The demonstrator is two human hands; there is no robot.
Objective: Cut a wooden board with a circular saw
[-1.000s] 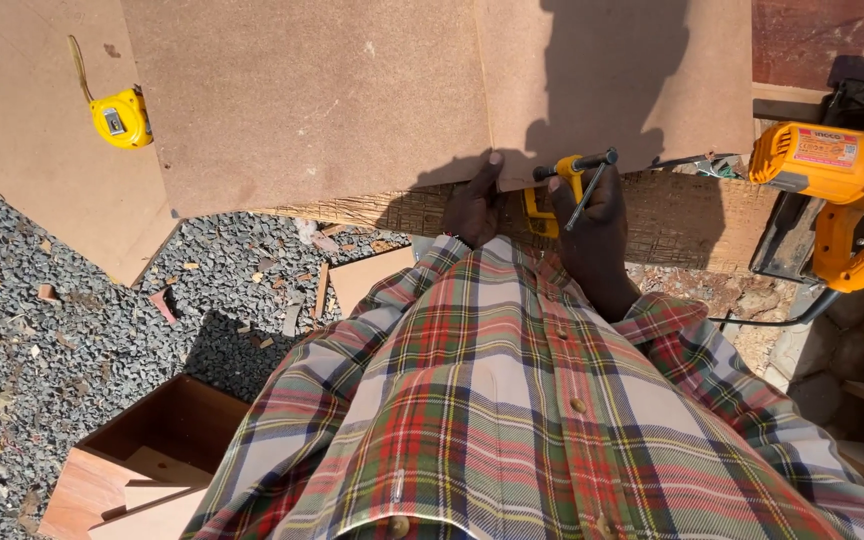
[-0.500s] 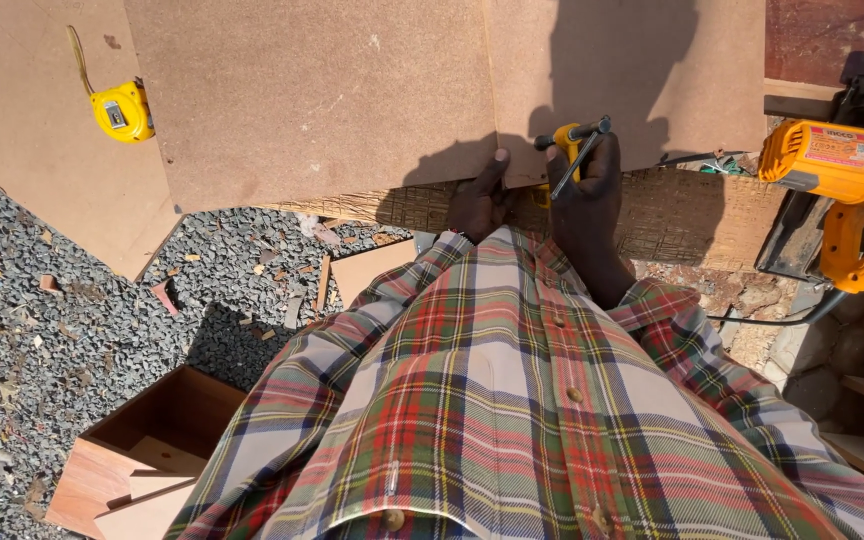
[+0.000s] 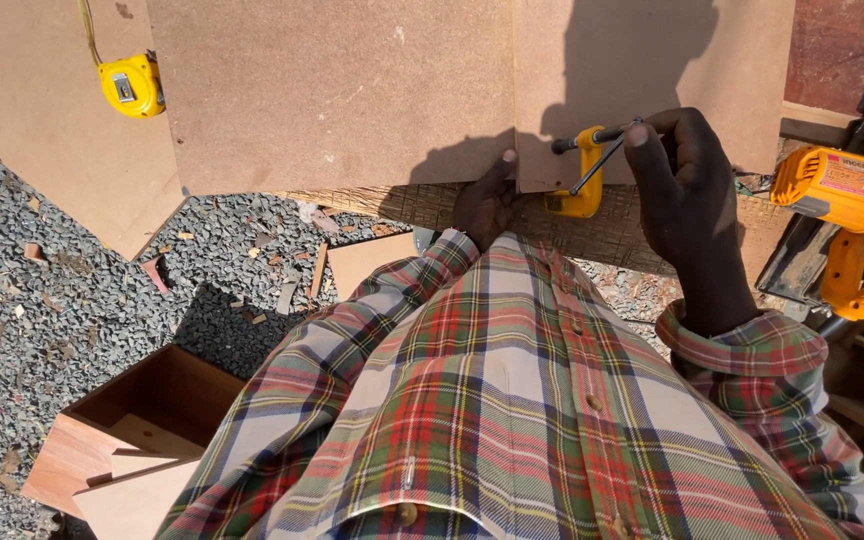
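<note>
Now the right hand (image 3: 687,185) is gripping the metal handle bar of the yellow clamp (image 3: 580,180) at the board's (image 3: 352,90) near edge, while the left hand (image 3: 487,200) is pressing flat beside it; a yellow tape measure (image 3: 132,85) is lying well apart.

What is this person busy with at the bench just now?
A person in a plaid shirt leans over brown boards laid on a bench. The right hand grips the metal handle of a yellow clamp at the boards' near edge, while the left hand presses on that edge beside it. A yellow tape measure lies on the boards; a yellow power tool sits at the right.
</note>
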